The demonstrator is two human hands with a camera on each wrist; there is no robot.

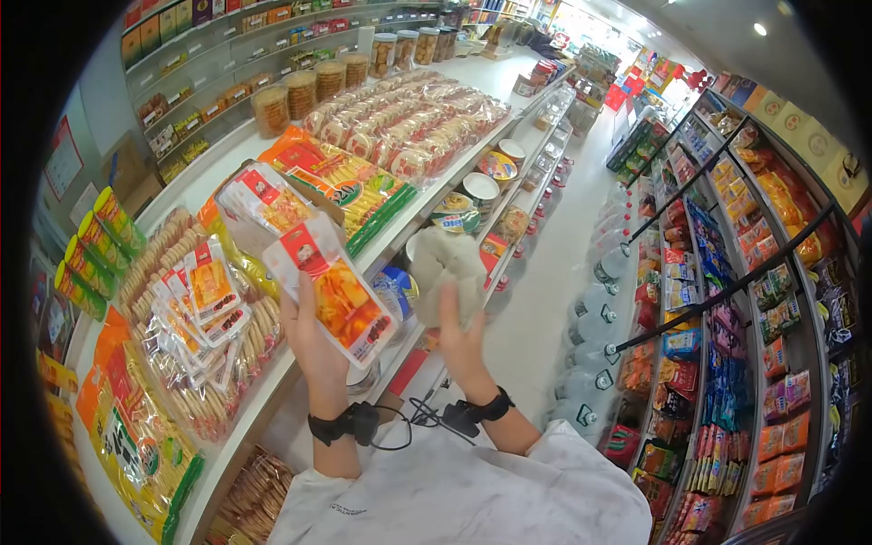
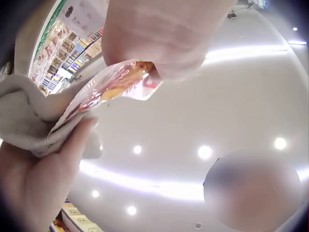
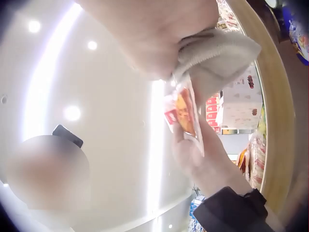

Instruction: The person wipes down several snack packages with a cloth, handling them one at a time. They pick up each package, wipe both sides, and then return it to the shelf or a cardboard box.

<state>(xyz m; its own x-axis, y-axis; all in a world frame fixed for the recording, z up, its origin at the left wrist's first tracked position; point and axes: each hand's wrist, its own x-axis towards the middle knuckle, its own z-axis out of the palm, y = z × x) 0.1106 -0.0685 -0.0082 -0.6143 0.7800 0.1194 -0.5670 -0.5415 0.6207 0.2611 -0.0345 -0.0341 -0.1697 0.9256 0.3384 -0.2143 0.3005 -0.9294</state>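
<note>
In the head view my left hand (image 1: pixel 316 350) holds a flat red-and-white snack packet (image 1: pixel 338 295) with orange food pictured on it, thumb along its face. My right hand (image 1: pixel 463 350) grips a pale grey cloth (image 1: pixel 447 268) just to the right of the packet. The left wrist view has the cloth (image 2: pixel 21 113) against the packet's (image 2: pixel 113 89) lower end, the right thumb beside it. From the right wrist the cloth (image 3: pixel 217 60) touches the packet's (image 3: pixel 186 113) upper end. An open white box of similar packets (image 1: pixel 263 204) stands behind the left hand.
On the counter (image 1: pixel 250 413) lie a pile of loose packets (image 1: pixel 204 295), bagged biscuit sticks (image 1: pixel 132 445) and wrapped round biscuits (image 1: pixel 409 118). Green cans (image 1: pixel 118 222) stand at the left, jars (image 1: pixel 300 94) at the back. Cup noodles (image 1: pixel 480 186) and bottles (image 1: pixel 595 309) sit lower; snack shelves (image 1: pixel 708 318) line the right.
</note>
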